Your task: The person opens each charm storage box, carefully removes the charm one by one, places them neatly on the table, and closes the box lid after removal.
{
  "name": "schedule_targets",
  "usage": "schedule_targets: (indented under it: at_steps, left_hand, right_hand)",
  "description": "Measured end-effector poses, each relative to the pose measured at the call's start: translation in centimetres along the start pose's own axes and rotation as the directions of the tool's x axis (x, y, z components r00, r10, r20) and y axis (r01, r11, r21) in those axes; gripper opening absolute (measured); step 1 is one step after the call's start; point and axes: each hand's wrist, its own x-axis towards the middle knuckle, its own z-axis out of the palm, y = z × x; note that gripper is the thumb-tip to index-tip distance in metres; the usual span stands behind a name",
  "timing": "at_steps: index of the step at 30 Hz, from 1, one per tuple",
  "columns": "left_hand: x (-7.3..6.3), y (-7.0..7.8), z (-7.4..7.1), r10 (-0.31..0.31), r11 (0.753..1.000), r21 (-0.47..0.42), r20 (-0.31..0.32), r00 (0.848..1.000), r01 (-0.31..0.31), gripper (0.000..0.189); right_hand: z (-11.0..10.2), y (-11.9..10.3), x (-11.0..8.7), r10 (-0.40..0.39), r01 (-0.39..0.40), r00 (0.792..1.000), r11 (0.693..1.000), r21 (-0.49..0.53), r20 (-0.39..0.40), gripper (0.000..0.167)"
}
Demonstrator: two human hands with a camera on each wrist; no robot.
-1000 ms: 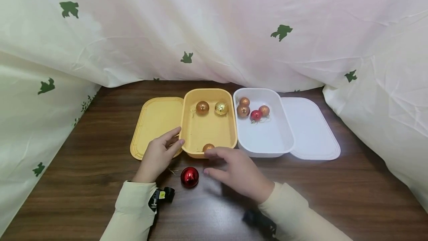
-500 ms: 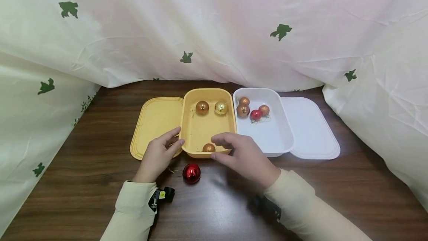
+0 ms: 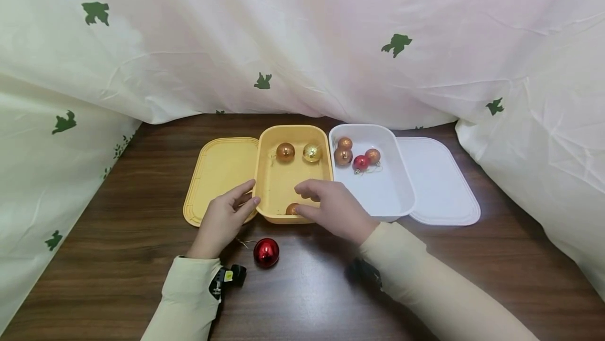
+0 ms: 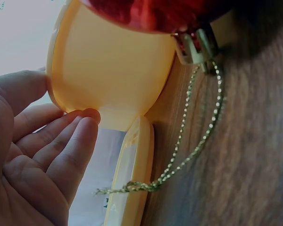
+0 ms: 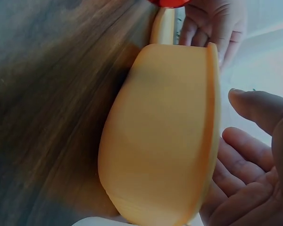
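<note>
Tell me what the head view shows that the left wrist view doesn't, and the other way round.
Only the head view shows the right hand, the white box, the white lid and the ornaments lying inside both boxes.

Only the left wrist view shows the palm side of the left hand and, clearly, the metal cap on the red ornament.

Both show the left hand, yellow box, yellow lid, red ornament, gold cord and wooden table.

Head view: we get bright, diffuse light, glare on the counter (image 3: pixel 302 304). Wrist views: we see dimmer foregrounds, washed-out backgrounds, counter grain out of focus.
</note>
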Motion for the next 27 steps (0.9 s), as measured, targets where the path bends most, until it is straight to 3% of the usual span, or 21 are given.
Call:
schedule_targets:
  at_steps: [9,22,27]
  left_hand:
    - [0.0,0.0,-0.1,-0.012,1.0,0.008,0.012,1.0,0.012,0.049]
    - [0.1,0.0,-0.1,-0.012,1.0,0.006,0.013,1.0,0.012,0.049]
    - [0.1,0.0,0.0,-0.014,1.0,-0.004,0.012,1.0,0.014,0.049]
  right_hand:
    - [0.7,-0.3,2.0,0.051,-0.042,0.991,0.996,-0.073,0.124,0.036]
    - [0.9,-0.8,3.8,0.139,-0.084,0.964,0.968,-0.235,0.228,0.033]
    - [0.8,-0.9,4.1,0.146,-0.079,0.955,0.965,-0.251,0.259,0.02]
